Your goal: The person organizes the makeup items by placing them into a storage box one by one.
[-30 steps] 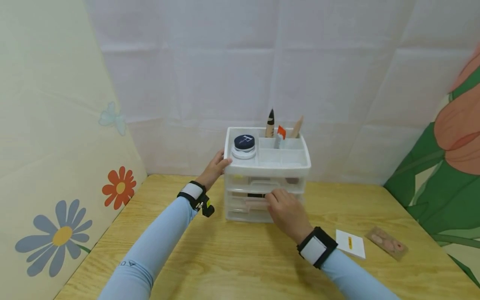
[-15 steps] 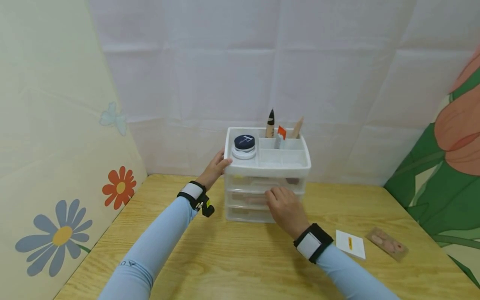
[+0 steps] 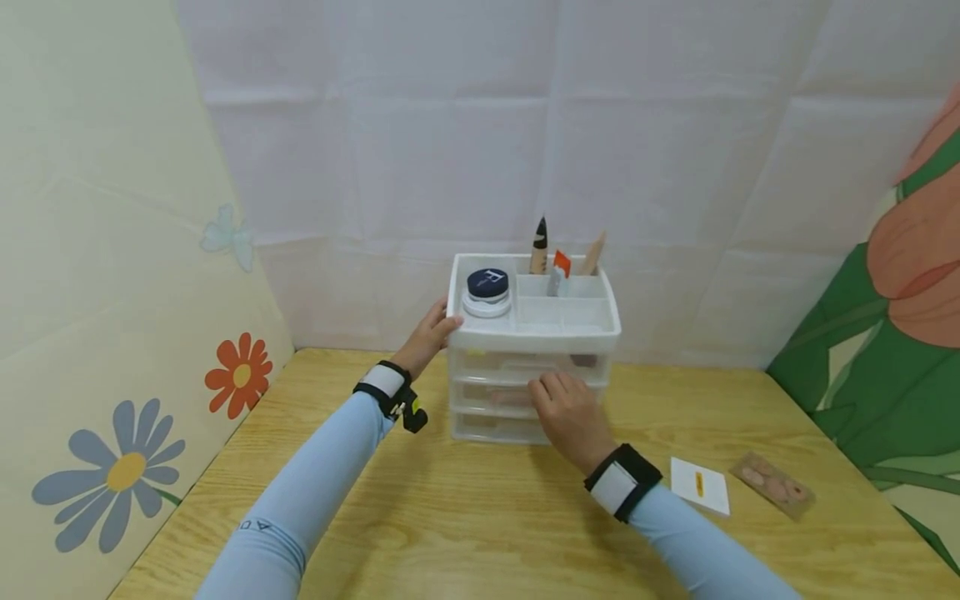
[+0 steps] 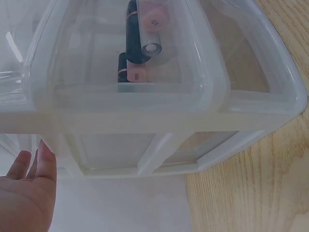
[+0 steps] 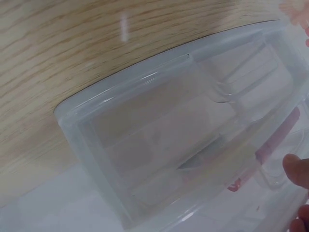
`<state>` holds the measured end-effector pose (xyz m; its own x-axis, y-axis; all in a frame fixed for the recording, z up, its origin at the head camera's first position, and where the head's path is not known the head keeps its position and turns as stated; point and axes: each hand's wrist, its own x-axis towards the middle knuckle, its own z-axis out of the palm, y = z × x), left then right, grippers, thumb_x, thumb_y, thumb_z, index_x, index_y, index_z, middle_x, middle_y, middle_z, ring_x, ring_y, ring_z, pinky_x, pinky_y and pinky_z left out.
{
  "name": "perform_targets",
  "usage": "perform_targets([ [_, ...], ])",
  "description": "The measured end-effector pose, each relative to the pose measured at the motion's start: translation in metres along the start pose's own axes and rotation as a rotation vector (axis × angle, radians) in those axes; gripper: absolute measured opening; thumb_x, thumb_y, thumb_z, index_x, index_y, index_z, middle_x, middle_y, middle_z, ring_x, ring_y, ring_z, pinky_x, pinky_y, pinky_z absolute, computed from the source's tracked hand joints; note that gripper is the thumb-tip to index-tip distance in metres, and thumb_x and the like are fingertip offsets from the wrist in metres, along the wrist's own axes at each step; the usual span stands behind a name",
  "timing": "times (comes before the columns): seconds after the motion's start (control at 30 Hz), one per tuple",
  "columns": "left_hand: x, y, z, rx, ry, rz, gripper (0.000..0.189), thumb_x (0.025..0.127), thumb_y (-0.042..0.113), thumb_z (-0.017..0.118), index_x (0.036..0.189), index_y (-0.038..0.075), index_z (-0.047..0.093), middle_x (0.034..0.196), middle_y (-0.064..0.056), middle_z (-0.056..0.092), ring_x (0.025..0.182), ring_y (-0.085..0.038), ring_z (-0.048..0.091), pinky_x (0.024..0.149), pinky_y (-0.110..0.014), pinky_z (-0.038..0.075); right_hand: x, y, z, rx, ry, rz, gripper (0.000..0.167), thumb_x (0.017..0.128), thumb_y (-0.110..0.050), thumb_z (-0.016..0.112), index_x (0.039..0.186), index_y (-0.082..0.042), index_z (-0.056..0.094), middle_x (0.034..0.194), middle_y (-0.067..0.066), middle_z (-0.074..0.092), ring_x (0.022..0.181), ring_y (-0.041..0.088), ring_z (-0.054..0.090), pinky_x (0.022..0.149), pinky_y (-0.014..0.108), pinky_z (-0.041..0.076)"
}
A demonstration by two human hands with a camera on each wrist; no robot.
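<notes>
A white plastic drawer organizer (image 3: 536,343) stands on the wooden table, its three clear drawers pushed in. My left hand (image 3: 427,342) steadies its left side, thumb near the top rim; the left wrist view shows fairly straight fingers (image 4: 44,159) against the wall. At the middle drawer (image 3: 476,398), my right hand (image 3: 573,417) has curled fingers on the front, hiding its right part. In the right wrist view the thumb (image 5: 295,169) is right at the drawer's clear handle (image 5: 274,180). Dark and pink cosmetic tubes (image 4: 137,38) show through the organizer's side.
On the top tray sit a dark-lidded jar (image 3: 487,283) over a round white case (image 3: 487,308), a black-tipped tube (image 3: 539,254), a red-ended tube (image 3: 559,271) and a beige pointed piece (image 3: 594,254). A white card-like box (image 3: 700,486) and a patterned flat packet (image 3: 772,483) lie right.
The middle drawer, standing partly out a second ago, has slid back into the organizer with my right hand at its front. My left hand has stayed on the side.
</notes>
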<state>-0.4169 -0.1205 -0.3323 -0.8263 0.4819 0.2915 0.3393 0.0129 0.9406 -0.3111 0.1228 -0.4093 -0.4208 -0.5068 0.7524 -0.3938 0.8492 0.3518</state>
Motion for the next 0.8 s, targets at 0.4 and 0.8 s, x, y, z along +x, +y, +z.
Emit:
perform_targets([
  [0.4,0.000,-0.001,0.001,-0.019,0.000,0.035,0.065,0.094,0.025,0.043,0.152,0.004,0.022,0.140,-0.025,0.039,0.111,-0.026,0.051,0.095,-0.042,0.044,-0.005,-0.010,0.006,0.076,0.085,-0.163,0.028,0.097,-0.002,0.034,0.091,0.001,0.060,0.083,0.011,0.057,0.070,0.026,0.056,0.057,0.036,0.049],
  [0.8,-0.002,-0.001,0.000,-0.015,-0.003,0.016,0.065,0.095,0.027,0.043,0.153,0.007,0.021,0.143,-0.024,0.038,0.117,-0.031,0.048,0.100,-0.047,0.041,-0.014,-0.020,0.024,-0.081,0.044,-0.422,0.040,0.097,0.010,0.020,0.090,-0.002,0.057,0.085,0.010,0.053,0.074,0.024,0.054,0.065,0.035,0.049],
])
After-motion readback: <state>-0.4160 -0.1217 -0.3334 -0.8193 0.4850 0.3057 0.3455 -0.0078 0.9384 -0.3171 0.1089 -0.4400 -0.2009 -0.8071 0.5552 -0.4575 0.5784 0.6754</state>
